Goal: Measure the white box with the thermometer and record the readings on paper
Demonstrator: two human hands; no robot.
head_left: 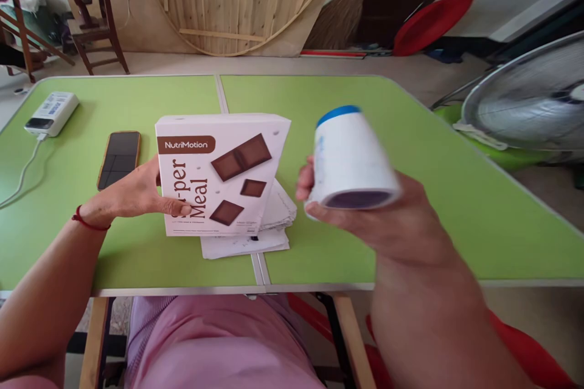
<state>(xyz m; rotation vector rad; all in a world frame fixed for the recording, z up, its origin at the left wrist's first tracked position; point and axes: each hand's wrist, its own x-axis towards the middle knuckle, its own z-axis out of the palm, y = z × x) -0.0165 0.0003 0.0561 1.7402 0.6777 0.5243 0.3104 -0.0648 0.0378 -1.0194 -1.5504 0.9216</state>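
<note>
My left hand (137, 194) grips the left side of a white box (246, 206) printed "NutriMotion" and pictures of chocolate pieces, its thumb across the front. The box is upright in front of a stack of papers (246, 248), partly hiding it. In my right hand (392, 225) is a white cylinder (351, 158), raised above the table and slightly blurred. It has a blue band at its far end and a dark round face inside a white rim at its near end. My fingers wrap around it, and I cannot tell exactly what kind of container it is.
On the green folding table (319, 267), a phone (119, 158) lies left of the box. A white power bank (52, 112) with a cable sits at the far left. A large fan (529, 97) stands beyond the right edge, and a wooden chair (93, 18) stands behind.
</note>
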